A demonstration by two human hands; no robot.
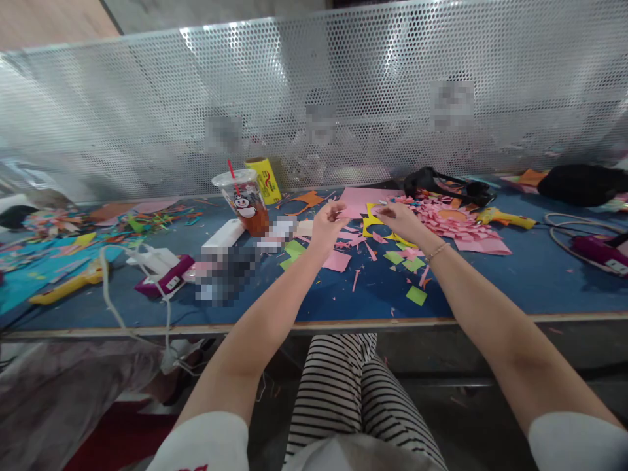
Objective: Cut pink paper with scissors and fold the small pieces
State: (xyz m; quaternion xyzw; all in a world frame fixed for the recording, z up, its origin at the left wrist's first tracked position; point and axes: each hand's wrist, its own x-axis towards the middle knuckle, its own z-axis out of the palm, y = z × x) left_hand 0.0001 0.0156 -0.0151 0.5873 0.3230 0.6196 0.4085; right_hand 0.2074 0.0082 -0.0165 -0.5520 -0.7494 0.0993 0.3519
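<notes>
Over the middle of the blue table (373,304), both of my hands are raised with bent fingers. My left hand (330,221) is closed beside a pink paper sheet (360,198); whatever is between its fingertips is too small to name. My right hand (398,219), a bracelet on its wrist, is pinched closed near a yellow paper piece with round cut-outs (371,227). I cannot make out what it holds. Below the hands lie pink paper scraps (337,260) and green paper squares (417,296). To the right spreads a heap of pink paper pieces (449,222).
A drink cup with a red straw (249,204) stands left, before a yellow roll (265,180). Yellow glue guns lie at left (69,282) and right (507,218). White cables (105,288) hang over the front edge. A perforated metal screen (304,85) bounds the back.
</notes>
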